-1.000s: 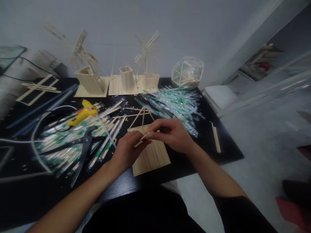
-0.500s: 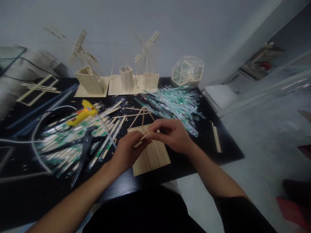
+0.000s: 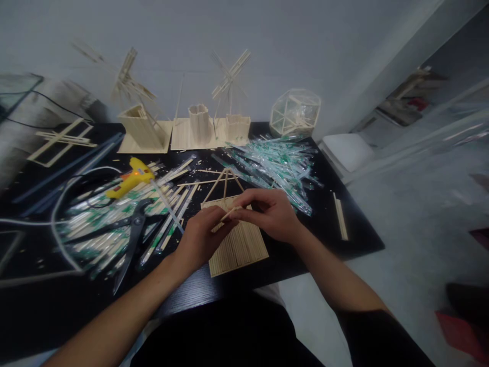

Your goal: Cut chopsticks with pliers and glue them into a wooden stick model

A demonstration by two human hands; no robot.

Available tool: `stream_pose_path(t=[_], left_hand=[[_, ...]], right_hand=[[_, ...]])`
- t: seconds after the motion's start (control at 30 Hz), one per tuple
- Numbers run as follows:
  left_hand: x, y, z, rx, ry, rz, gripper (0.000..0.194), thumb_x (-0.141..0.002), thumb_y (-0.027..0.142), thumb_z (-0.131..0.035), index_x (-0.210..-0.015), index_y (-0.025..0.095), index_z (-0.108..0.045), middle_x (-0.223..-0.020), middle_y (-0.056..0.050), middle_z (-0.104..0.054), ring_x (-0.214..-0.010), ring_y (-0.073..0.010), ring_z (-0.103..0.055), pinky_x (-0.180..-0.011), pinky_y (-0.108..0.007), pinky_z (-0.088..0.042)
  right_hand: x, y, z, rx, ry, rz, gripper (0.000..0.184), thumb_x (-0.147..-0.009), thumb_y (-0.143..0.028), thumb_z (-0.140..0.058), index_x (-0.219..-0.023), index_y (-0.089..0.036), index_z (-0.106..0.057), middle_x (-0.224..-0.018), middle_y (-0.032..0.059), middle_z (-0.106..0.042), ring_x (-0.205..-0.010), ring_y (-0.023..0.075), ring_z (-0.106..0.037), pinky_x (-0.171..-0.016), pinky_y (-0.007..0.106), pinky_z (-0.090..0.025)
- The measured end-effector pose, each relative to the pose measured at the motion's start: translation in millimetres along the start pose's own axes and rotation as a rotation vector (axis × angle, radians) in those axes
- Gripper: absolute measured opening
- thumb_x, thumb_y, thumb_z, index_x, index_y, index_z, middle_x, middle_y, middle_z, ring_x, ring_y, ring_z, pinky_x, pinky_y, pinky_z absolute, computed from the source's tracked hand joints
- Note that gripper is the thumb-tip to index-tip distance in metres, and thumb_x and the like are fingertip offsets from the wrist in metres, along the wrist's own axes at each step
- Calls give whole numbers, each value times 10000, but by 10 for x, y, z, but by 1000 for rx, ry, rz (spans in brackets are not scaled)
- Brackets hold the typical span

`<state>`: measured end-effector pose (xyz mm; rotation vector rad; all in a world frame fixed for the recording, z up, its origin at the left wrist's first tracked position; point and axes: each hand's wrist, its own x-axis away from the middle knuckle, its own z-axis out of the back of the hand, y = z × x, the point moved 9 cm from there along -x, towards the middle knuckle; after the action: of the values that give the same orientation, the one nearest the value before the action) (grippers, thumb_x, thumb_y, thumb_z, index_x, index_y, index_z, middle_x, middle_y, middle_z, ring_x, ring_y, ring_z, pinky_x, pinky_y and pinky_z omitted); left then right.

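Above a slatted wooden panel [image 3: 239, 251] near the front edge of the black tabletop [image 3: 359, 230], the person's left hand [image 3: 201, 230] and right hand [image 3: 273, 214] come close together, the fingers of both pinching a short wooden stick [image 3: 231, 213]. Thin sticks [image 3: 225, 186] meet in a peak at the panel's far side. Leftward, a yellow glue gun [image 3: 127, 188] rests on plastic-wrapped sticks [image 3: 105, 227].

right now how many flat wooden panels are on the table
4: the near panel; then, along the back, the left panel, middle panel and right panel. Others could be hidden.
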<state>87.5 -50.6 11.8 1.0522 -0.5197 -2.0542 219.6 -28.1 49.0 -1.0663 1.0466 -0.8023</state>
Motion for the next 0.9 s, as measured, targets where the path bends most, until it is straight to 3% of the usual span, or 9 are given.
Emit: stream_pose_path(t=[0.6, 0.9], left_hand=[[-20, 48, 24, 2, 15, -7, 199, -928, 208, -672, -771, 211, -549, -670, 52, -570, -600, -98, -559, -540, -210, -403], [-30, 43, 15, 13, 0, 1, 86, -939, 211, -657, -862, 224, -621, -711, 37, -621, -639, -113, -604, -562, -218, -438]], right_hand=[[15, 71, 16, -11, 10, -29, 102, -776, -298, -866, -838, -236, -813, -817, 3, -781, -719, 133, -678, -701, 281, -528], [11, 89, 9, 4, -2, -15, 124, -788, -323, -856, -841, -223, -804, -803, 13, -773, -722, 144, -681, -696, 285, -531]])
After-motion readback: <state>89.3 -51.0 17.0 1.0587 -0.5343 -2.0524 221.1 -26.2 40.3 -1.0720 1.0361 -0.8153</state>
